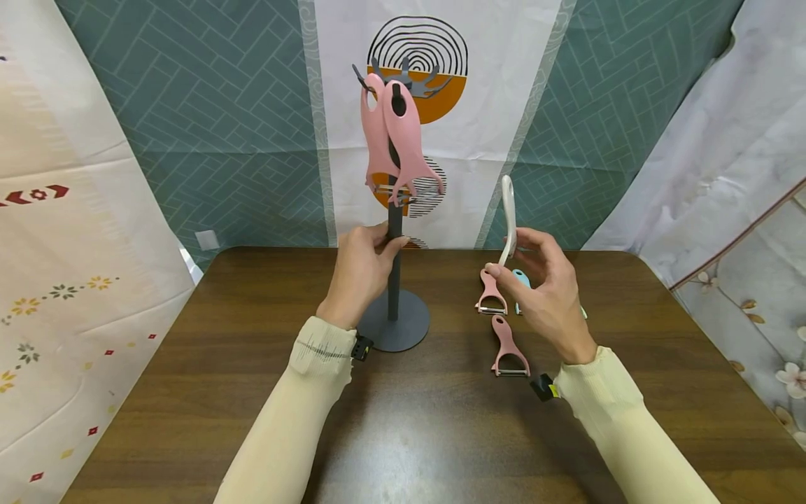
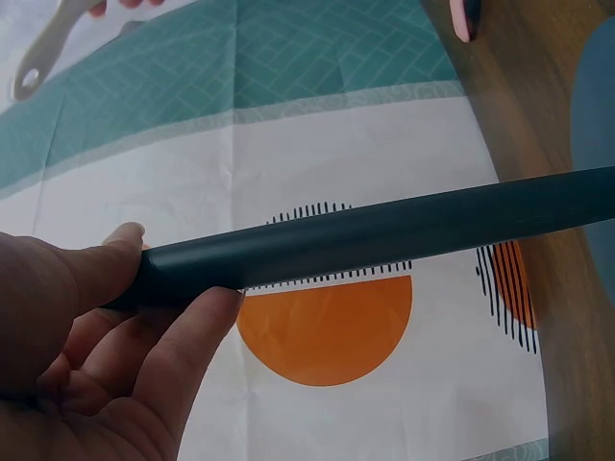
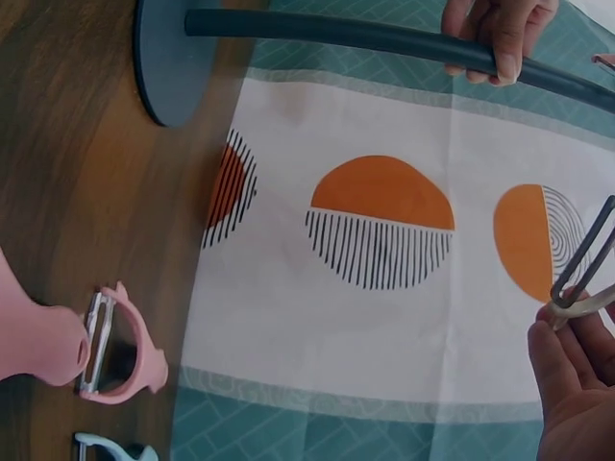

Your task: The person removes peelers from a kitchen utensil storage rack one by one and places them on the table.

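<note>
My left hand (image 1: 360, 274) grips the dark grey pole (image 2: 384, 230) of an upright stand with a round base (image 1: 409, 329). Two pink peelers, one in front (image 1: 406, 133) and one behind it (image 1: 373, 133), hang by their handle holes from hooks on the stand's top. To the right of the pole, my right hand (image 1: 546, 294) pinches a white peeler (image 1: 508, 217) by its head end, handle pointing up. The metal blade (image 3: 581, 252) of this peeler shows in the right wrist view. Its handle (image 2: 43, 53) appears at the corner of the left wrist view.
On the brown table (image 1: 252, 392), below and beside my right hand, lie a pink peeler (image 1: 506, 343), another pink peeler (image 1: 489, 287) and a light blue peeler (image 1: 521, 278) partly covered by the hand. More hooks (image 1: 434, 80) fan out at the stand's top. Patterned cloth (image 1: 239, 126) hangs behind.
</note>
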`<state>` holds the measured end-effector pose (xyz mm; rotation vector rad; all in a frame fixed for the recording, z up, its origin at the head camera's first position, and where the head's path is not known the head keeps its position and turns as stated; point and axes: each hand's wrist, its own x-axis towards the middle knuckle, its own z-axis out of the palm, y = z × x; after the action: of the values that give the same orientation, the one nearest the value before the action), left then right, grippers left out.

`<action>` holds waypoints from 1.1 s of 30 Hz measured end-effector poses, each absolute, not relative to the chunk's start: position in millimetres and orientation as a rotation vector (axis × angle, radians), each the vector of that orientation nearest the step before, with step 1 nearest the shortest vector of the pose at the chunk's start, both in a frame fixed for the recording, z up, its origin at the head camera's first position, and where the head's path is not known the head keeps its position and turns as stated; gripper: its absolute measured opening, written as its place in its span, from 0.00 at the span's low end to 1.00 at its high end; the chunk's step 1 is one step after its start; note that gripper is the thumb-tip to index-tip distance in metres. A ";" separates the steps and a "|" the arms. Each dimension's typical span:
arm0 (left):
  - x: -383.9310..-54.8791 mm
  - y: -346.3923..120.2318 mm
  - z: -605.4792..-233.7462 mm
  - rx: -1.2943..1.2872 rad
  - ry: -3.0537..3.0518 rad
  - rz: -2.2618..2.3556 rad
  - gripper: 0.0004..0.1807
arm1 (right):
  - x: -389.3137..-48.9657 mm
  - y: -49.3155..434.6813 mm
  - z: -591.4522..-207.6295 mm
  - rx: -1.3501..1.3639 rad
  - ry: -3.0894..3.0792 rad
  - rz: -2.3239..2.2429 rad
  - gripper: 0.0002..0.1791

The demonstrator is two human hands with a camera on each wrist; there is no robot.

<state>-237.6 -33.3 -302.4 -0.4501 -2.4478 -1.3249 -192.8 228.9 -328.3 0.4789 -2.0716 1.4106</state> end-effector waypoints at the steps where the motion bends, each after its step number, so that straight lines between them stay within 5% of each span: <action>1: -237.6 -33.4 -302.3 -0.451 -2.445 -1.323 0.12 | -192.4 229.9 -329.1 0.471 -2.078 1.406 0.29; 33: -237.4 -33.8 -303.4 -0.466 -2.444 -1.296 0.13 | -179.6 254.9 -342.6 0.297 -2.190 1.282 0.26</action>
<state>-237.4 -33.8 -303.4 -0.4659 -2.4445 -1.2961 -179.6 254.9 -342.6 0.2966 -2.1903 1.2819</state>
